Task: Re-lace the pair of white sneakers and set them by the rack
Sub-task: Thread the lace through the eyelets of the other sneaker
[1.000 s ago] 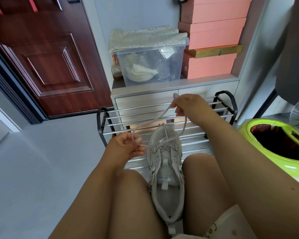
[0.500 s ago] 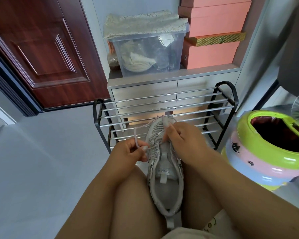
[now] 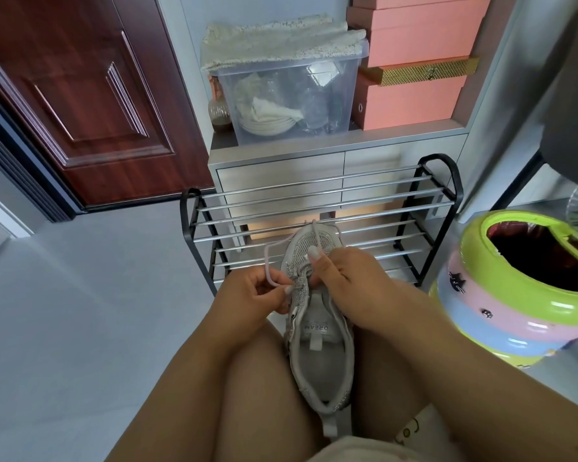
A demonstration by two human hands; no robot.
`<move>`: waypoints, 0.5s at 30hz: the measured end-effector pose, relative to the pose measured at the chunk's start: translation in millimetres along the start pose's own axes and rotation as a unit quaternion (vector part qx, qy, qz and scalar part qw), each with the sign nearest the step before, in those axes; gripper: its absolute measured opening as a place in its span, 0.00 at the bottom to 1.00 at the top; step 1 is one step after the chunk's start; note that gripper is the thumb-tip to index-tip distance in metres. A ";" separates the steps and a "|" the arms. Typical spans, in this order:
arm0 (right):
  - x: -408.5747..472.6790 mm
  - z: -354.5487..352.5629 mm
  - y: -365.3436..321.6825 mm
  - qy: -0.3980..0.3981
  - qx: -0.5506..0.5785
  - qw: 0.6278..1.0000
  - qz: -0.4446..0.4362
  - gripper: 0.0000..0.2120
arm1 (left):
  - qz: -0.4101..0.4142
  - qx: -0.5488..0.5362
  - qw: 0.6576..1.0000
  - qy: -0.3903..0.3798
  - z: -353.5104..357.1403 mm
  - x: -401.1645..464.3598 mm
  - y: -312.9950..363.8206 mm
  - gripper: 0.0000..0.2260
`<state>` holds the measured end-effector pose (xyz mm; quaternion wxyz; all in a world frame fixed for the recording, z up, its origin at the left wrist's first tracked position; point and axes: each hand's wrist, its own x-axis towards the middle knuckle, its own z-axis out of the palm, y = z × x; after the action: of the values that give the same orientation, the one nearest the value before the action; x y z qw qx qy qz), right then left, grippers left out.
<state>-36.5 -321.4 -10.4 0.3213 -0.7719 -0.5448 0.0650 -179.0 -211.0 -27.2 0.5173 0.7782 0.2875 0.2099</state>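
Note:
One white sneaker (image 3: 317, 358) lies wedged between my knees, toe pointing away toward the shoe rack (image 3: 317, 208). Its pale lace (image 3: 268, 261) loops out to the left over the toe. My left hand (image 3: 251, 298) pinches that lace beside the sneaker's left eyelets. My right hand (image 3: 344, 281) rests on the sneaker's upper right side, fingers curled and pinching the lace at the eyelets. A second sneaker is not in view.
The black-and-chrome rack stands against a grey drawer cabinet (image 3: 281, 175) holding a clear plastic bin (image 3: 291, 95) and pink boxes (image 3: 411, 58). A green, pink and blue bin (image 3: 514, 295) sits at right. A dark red door (image 3: 80, 95) stands at left above grey floor.
My right hand came down from its raised pull above the rack to the sneaker's eyelets. The lace loop went slack and shorter. My left hand kept its pinch.

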 end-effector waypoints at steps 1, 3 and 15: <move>0.1 0.9 0.0 0.003 0.001 1.000 -0.004 0.46 | 0.001 0.002 1.000 0.000 0.3 0.6 -0.4 0.02; 0.3 2.7 0.3 0.010 0.006 1.000 -0.008 0.45 | -0.001 -0.002 1.000 0.000 2.5 2.2 -0.5 0.02; 5.0 -2.8 8.1 -0.074 0.051 0.995 0.042 0.26 | -0.032 -0.001 0.999 -0.018 10.9 10.1 -2.3 0.03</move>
<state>-26.8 -319.9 -11.6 0.3163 -0.7696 -0.5303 0.1629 -165.2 -211.0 -33.2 0.5295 0.7721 0.3025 0.1791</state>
